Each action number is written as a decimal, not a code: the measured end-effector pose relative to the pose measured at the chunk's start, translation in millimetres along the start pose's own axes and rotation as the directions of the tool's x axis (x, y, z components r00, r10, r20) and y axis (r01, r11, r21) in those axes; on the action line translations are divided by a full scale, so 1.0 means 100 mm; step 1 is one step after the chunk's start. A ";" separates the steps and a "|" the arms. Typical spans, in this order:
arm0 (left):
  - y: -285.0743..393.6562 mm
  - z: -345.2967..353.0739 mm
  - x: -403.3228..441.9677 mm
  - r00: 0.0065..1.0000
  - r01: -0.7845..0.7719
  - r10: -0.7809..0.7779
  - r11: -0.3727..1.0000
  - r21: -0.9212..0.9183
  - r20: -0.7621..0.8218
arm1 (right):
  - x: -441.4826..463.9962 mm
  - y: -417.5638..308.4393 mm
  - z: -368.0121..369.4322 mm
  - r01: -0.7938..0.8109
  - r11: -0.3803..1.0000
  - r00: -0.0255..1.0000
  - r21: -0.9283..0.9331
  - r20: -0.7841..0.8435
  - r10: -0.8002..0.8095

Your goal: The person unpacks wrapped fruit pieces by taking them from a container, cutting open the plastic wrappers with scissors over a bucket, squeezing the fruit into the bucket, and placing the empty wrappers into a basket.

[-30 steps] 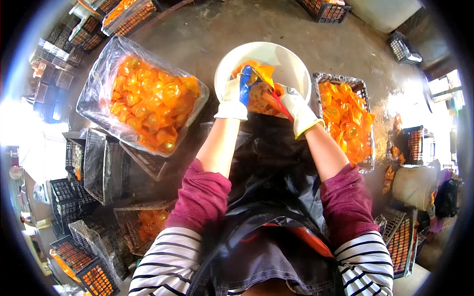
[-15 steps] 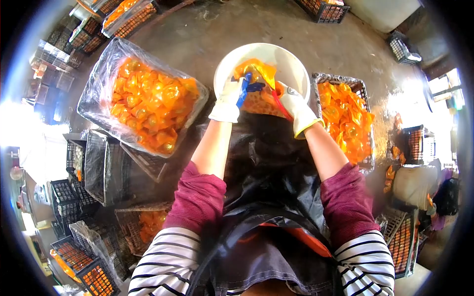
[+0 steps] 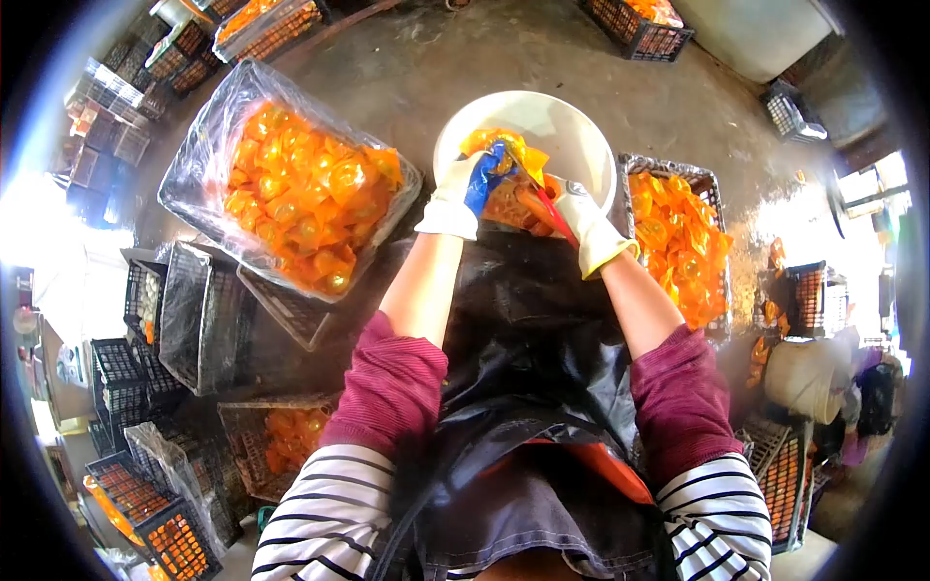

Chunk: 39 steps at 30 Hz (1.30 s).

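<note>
The left grip (image 3: 465, 186) pinches a light, slippery-looking orange packet (image 3: 530, 159), best held by its edge; the right grip (image 3: 584, 219) clasps a red-handled tool (image 3: 556, 214).

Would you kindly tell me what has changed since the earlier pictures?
The whole view has shifted slightly; against the white basin, the left hand has edged a little left. It still holds the orange piece; the right hand still holds the red-handled tool.

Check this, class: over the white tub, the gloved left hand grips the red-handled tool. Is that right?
No, the hand is wrong: the head view shows the gloved right hand gripping the red-handled tool over the white tub. The left hand holds an orange piece.
</note>
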<state>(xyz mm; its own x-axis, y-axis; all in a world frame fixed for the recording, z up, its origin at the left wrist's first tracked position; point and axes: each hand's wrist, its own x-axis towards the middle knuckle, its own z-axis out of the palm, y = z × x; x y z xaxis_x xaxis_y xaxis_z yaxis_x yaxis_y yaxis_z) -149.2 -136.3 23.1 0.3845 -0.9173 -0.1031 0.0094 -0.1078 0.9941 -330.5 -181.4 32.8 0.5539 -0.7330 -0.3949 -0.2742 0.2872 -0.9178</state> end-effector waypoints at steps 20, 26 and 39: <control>0.31 0.37 -0.09 0.967 0.251 -0.246 0.870 -0.425 0.067 | 0.39 0.40 -0.36 0.229 0.917 0.959 -0.327 -0.086 -0.271; 0.27 0.35 -0.10 0.935 0.328 -0.323 0.944 -0.015 0.146 | 0.21 0.17 -0.22 0.103 0.920 0.969 -0.377 -0.170 -0.178; 0.24 0.15 -0.12 0.949 -0.295 0.151 0.734 0.612 0.277 | 0.34 0.23 -0.24 0.098 0.902 0.978 -0.420 -0.127 -0.166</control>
<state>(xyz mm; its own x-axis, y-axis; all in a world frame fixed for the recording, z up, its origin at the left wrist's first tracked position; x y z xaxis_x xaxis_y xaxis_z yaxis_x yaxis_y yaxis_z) -167.2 -133.3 47.3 0.1105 -0.9930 0.0429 -0.6713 -0.0427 0.7400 -337.2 -214.4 -0.8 0.4870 -0.8429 -0.2288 -0.5231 -0.0717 -0.8492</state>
